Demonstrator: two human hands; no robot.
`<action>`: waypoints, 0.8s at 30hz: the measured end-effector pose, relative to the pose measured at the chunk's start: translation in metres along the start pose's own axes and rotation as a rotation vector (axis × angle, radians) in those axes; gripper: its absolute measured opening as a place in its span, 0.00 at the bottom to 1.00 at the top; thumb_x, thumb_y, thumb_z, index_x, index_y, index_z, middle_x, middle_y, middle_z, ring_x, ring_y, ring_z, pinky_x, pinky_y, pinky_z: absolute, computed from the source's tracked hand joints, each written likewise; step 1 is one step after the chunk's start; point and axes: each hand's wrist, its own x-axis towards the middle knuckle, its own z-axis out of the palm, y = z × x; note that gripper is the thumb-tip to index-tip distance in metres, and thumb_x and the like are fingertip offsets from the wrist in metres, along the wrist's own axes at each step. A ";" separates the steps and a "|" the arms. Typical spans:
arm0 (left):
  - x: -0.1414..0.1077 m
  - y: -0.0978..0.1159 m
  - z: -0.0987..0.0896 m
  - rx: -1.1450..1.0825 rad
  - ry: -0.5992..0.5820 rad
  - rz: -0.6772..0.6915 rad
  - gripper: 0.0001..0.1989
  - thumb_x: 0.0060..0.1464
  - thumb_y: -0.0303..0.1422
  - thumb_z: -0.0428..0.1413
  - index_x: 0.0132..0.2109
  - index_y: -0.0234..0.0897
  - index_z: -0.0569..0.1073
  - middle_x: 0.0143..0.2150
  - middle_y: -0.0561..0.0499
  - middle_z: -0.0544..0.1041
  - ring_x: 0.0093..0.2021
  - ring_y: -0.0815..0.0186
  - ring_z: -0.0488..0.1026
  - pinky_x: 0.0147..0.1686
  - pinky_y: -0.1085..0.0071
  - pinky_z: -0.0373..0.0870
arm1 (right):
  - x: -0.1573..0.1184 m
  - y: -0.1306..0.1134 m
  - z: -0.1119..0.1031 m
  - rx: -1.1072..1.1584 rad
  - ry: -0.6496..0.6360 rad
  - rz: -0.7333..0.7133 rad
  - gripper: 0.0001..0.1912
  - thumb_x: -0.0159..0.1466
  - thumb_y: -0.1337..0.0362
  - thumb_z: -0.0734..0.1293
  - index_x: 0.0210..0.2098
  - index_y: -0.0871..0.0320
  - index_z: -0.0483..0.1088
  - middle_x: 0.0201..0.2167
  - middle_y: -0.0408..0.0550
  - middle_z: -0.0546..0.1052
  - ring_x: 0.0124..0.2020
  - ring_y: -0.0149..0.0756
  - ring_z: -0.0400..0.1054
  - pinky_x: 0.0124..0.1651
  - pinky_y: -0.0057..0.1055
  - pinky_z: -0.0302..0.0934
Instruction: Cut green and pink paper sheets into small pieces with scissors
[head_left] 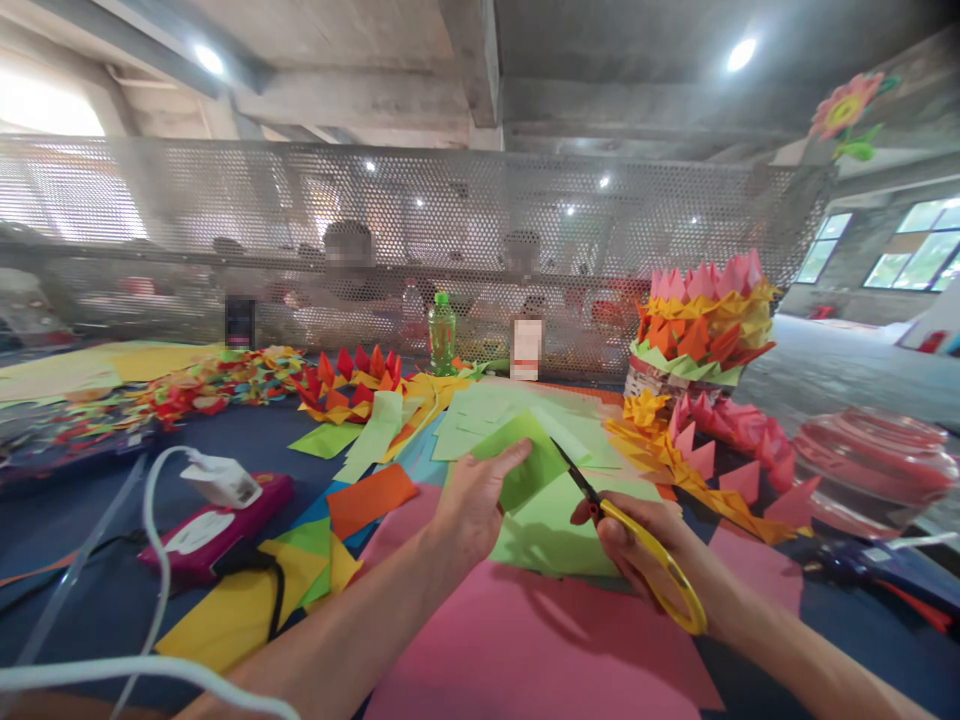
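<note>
My left hand (476,495) pinches a sheet of green paper (536,465), thumb on top, above the middle of the table. In my right hand (645,540) is a pair of scissors (664,570) with yellow handles and dark blades. The blades point up and left, their tips at the green paper's right edge; whether they bite into it I cannot tell. Light green sheets (570,525) lie beneath both hands, over a large pink sheet (540,640) nearer to me.
A purple power strip (217,530) with a white charger (225,483) sits at left. Paper scraps (217,385), a green bottle (442,335) and red folded paper points (360,370) stand behind. At right are a tiered folded-paper piece (701,320), a pink plastic container (874,465) and a dark blue tool (862,565).
</note>
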 end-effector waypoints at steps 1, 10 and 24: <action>0.000 -0.001 0.000 -0.006 -0.006 -0.003 0.20 0.39 0.36 0.67 0.42 0.33 0.78 0.42 0.40 0.80 0.39 0.52 0.78 0.37 0.62 0.75 | 0.000 -0.001 0.001 0.009 0.005 0.001 0.24 0.62 0.41 0.60 0.31 0.57 0.65 0.13 0.34 0.57 0.12 0.24 0.50 0.15 0.23 0.40; -0.003 0.000 0.003 -0.022 0.003 -0.003 0.22 0.38 0.35 0.68 0.43 0.33 0.78 0.41 0.40 0.81 0.39 0.53 0.78 0.38 0.62 0.75 | 0.003 0.000 0.006 0.043 0.038 0.028 0.24 0.60 0.41 0.62 0.30 0.57 0.64 0.11 0.33 0.55 0.11 0.22 0.47 0.13 0.21 0.38; -0.004 0.001 0.002 0.017 -0.017 0.002 0.21 0.40 0.36 0.67 0.43 0.32 0.78 0.44 0.41 0.80 0.41 0.52 0.78 0.39 0.61 0.75 | -0.006 0.002 -0.001 -0.070 -0.074 -0.044 0.22 0.66 0.44 0.55 0.38 0.57 0.62 0.16 0.35 0.60 0.16 0.28 0.59 0.20 0.25 0.54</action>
